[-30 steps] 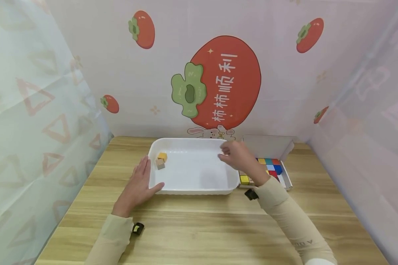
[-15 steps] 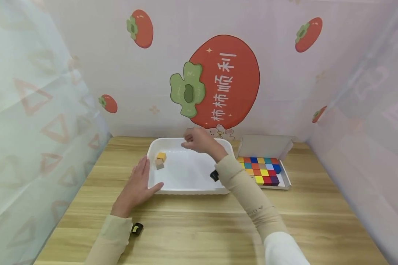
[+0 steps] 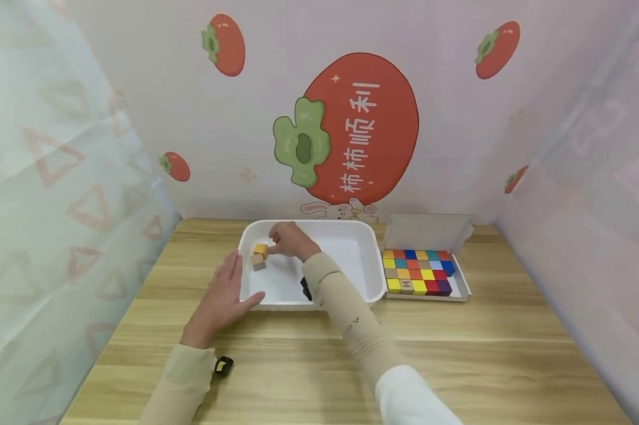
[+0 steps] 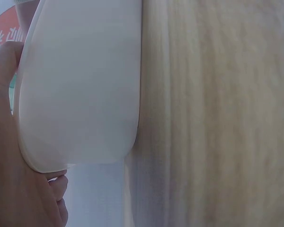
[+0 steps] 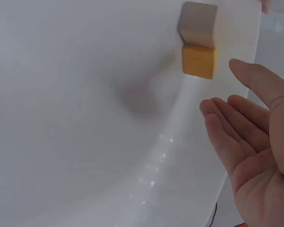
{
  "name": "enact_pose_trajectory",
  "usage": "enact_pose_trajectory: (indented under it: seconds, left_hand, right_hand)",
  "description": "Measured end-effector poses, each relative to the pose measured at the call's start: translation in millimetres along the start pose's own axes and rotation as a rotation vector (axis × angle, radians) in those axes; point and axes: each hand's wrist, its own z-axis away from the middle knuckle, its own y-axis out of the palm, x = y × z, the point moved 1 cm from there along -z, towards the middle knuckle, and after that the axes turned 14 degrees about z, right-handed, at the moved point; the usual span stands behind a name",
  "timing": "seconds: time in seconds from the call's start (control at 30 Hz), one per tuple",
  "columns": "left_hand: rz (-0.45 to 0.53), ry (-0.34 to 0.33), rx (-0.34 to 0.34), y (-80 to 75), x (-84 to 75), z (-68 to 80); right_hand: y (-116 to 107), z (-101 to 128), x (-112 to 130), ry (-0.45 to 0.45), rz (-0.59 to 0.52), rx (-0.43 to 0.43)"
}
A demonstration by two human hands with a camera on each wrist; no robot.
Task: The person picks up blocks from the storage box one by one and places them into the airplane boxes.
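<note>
A white tray (image 3: 330,295) stands on the table, with an orange block (image 3: 261,250) and a plain wooden block (image 3: 258,262) side by side at its left end. In the right wrist view the orange block (image 5: 199,61) touches the wooden block (image 5: 199,22). My right hand (image 3: 293,241) is over the tray just right of the blocks. The right hand (image 5: 255,137) has thumb and fingers apart, nothing between them. My left hand (image 3: 221,301) rests on the tray's front left corner, thumb on the front rim and straight fingers along the left side.
Right of the tray is a white box (image 3: 460,286) with its lid raised, holding rows of coloured blocks (image 3: 419,273). A printed curtain (image 3: 447,147) hangs behind the wooden table (image 3: 298,366), with more curtains at both sides.
My right hand has moved left from the tray's right end, across its back, and down to beside the orange block. My left hand and the two blocks have stayed in place.
</note>
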Motion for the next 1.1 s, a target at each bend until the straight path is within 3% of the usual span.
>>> enact_pose_trajectory:
  seconds: [0.23,0.6,0.87,1.1]
  left_hand:
    - [0.007,0.006,0.001,2.5,-1.9,0.1]
    - [0.008,-0.029,0.013,-0.7,-2.9,0.9]
    - [0.012,-0.03,0.018,1.9,-3.0,-1.1]
    - [0.009,-0.034,0.02,-0.3,-1.5,0.2]
  right_hand:
    - [20,-5,8,0.114,0.003,0.011]
    - [26,-9,18,0.106,0.047,0.025]
    - [6,-6,13,0.066,0.088,-0.021]
    - [-24,4,9,0.011,0.038,-0.054]
